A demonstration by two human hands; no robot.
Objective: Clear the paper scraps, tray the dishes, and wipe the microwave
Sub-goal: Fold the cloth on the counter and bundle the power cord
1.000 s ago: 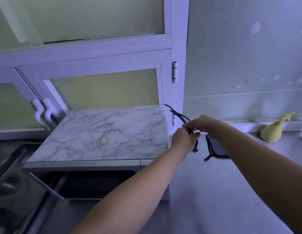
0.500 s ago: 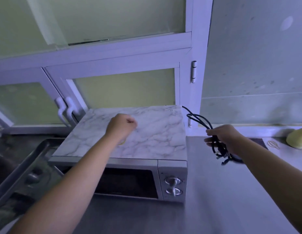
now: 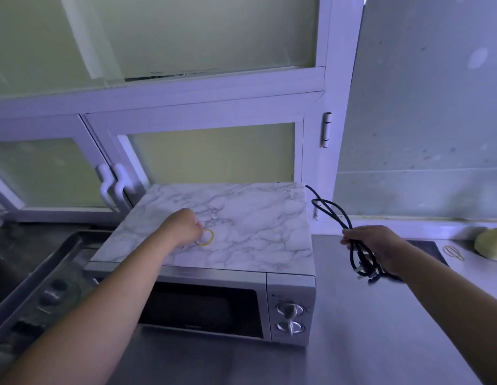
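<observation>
The microwave [image 3: 243, 218], topped in a marble pattern, is seen on the steel counter [image 3: 366, 329], right of the sink [image 3: 33, 273], with its door closed. The left hand [image 3: 183, 227] is rested on the microwave top with curled fingers touching a yellow rubber band [image 3: 212, 238]; whether the band is pinched cannot be told. To the right, the coiled black power cord [image 3: 333, 212] is gripped by the right hand [image 3: 380, 245] above the counter. A yellow object [image 3: 490, 243] is seen at the far right edge.

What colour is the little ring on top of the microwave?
Yellow. The ring shows best in the head view.
</observation>
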